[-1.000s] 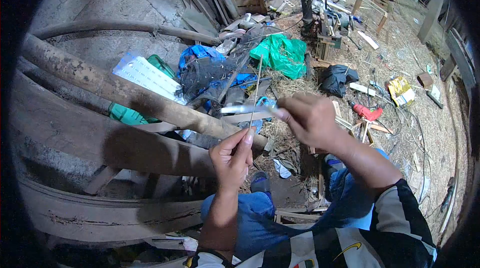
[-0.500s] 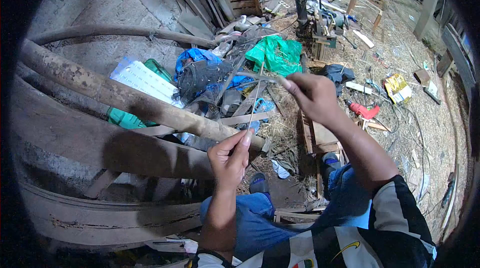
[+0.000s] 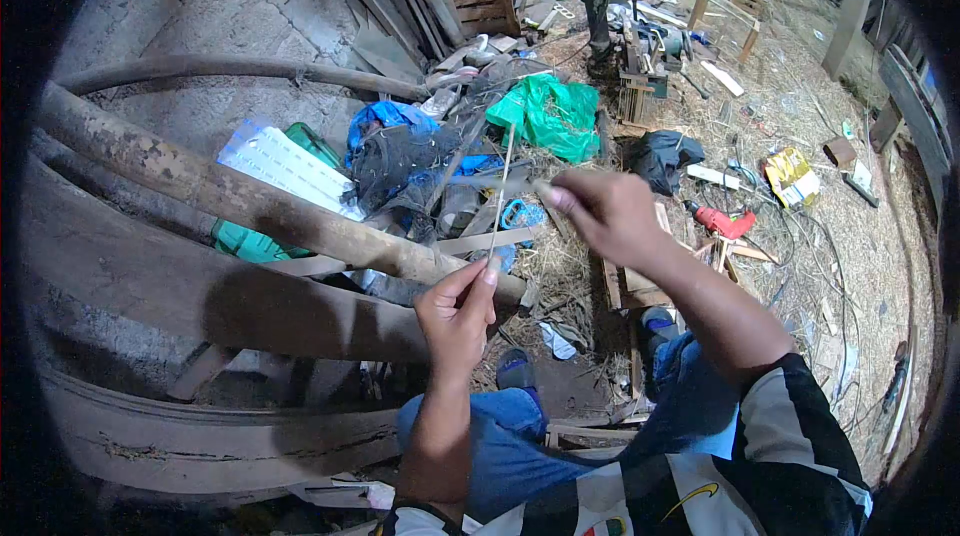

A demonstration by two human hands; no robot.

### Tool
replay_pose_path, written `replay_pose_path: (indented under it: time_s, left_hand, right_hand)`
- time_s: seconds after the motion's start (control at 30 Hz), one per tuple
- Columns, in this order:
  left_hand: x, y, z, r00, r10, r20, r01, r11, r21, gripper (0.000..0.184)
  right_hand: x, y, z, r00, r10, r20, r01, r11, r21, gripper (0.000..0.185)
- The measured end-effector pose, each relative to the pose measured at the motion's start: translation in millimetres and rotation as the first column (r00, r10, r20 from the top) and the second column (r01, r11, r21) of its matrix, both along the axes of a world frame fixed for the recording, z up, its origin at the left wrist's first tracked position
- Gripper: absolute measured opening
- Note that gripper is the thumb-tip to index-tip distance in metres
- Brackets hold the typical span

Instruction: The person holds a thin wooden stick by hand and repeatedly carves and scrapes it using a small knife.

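My left hand pinches the lower end of a thin wooden stick, which stands nearly upright above the fingertips. My right hand is closed on the handle of a knife. The knife's blade, smeared by motion, points left and crosses the stick at about its middle. Whether the edge touches the stick I cannot tell. Below my left hand runs a thick bamboo pole, with a wide board beneath it.
Beyond my hands lie a green plastic bag, a black bag and a white printed sheet. To the right are a red power drill with cables and a yellow packet. Wood shavings cover the floor.
My right hand has moved left and down with the knife, so the blade crosses the stick lower. My left hand holds the stick in nearly the same place.
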State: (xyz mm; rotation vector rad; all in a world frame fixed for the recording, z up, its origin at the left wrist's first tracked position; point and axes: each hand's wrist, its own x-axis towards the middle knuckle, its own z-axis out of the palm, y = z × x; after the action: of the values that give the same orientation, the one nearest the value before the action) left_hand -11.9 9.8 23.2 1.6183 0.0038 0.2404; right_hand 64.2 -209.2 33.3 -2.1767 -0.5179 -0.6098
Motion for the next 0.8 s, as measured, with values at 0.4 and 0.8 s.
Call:
replay_pose_path:
  time_s: [0.4, 0.8]
  left_hand:
    - [0, 2, -4, 0.993, 0.111, 0.033, -0.112, 0.993, 0.047, 0.016]
    - [1, -4, -4, 0.998, 0.059, -0.013, -0.060, 0.994, -0.089, 0.019]
  right_hand:
    - [-35, 29, -5, 0.987, 0.144, 0.077, -0.124, 0.968, -0.216, 0.023]
    - [-21, 20, -9, 0.985, 0.113, 0.129, -0.085, 0.975, -0.205, 0.019]
